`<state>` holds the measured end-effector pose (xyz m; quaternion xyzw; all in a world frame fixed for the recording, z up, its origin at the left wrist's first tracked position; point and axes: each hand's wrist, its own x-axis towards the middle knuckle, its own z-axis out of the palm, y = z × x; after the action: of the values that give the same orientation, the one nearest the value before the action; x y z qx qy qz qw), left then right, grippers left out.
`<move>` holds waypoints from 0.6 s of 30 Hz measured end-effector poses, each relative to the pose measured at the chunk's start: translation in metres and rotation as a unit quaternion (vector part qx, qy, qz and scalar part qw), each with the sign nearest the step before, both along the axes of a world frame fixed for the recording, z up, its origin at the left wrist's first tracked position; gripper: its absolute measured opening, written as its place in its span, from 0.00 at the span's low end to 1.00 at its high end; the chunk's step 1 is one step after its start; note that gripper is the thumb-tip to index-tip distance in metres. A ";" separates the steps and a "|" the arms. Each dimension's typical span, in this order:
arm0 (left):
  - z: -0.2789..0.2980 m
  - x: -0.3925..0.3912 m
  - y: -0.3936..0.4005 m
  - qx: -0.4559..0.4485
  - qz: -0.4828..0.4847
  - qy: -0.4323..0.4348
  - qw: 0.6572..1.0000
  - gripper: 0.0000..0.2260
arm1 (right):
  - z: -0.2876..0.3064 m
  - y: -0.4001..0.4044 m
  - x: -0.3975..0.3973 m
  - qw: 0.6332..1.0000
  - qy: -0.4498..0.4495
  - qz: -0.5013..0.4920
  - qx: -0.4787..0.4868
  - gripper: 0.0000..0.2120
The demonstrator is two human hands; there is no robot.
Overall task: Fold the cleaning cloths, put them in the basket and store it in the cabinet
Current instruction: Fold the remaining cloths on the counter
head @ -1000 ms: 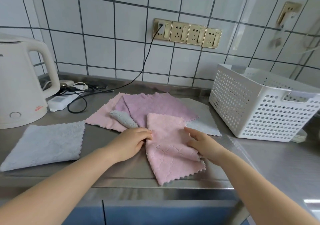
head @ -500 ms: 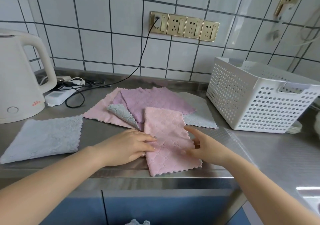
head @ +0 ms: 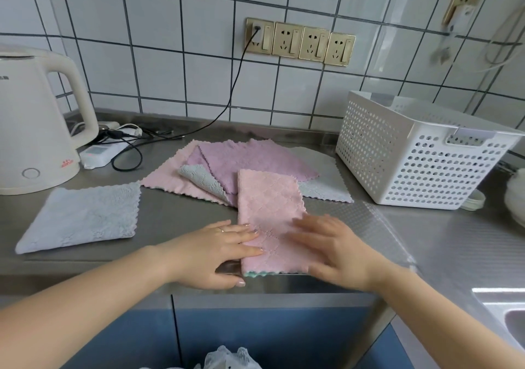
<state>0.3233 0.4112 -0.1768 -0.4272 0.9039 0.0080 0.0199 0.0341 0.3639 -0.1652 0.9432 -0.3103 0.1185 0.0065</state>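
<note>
Steel counter [head: 443, 243] (white-tiled wall [head: 181, 84] behind) bears pink cloth [head: 270, 215] under 2 flat, spread hands [head: 218, 252] [head: 338, 252].

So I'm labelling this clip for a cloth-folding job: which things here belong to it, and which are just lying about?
Part of the job:
- pink cloth under left hand and right hand
- pale blue cloth
- cloth pile
- white basket

Just lying about:
- kettle
- power strip
- black cable
- wall sockets
- sink

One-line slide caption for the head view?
Both hands flatten a folded pink cloth beside the white basket.
</note>
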 end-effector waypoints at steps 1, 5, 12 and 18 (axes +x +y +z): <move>-0.001 -0.001 0.001 -0.001 0.001 0.004 1.000 0.34 | -0.006 0.004 0.000 0.998 0.058 0.003 0.021 0.35; -0.007 -0.001 0.005 -0.017 0.010 0.047 0.999 0.28 | -0.023 0.008 -0.006 0.994 0.111 0.000 -0.024 0.40; -0.012 0.001 0.003 -0.006 0.017 0.233 0.972 0.20 | -0.027 0.009 -0.002 0.991 -0.066 0.072 -0.092 0.20; 0.004 -0.005 -0.011 0.042 0.143 0.456 0.877 0.20 | -0.012 0.012 0.015 0.974 -0.223 0.023 -0.003 0.07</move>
<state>0.3186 0.4004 -0.1730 -0.5000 0.7404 0.2426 -0.3782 0.0491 0.3756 -0.1775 0.8998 -0.2817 0.3273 -0.0628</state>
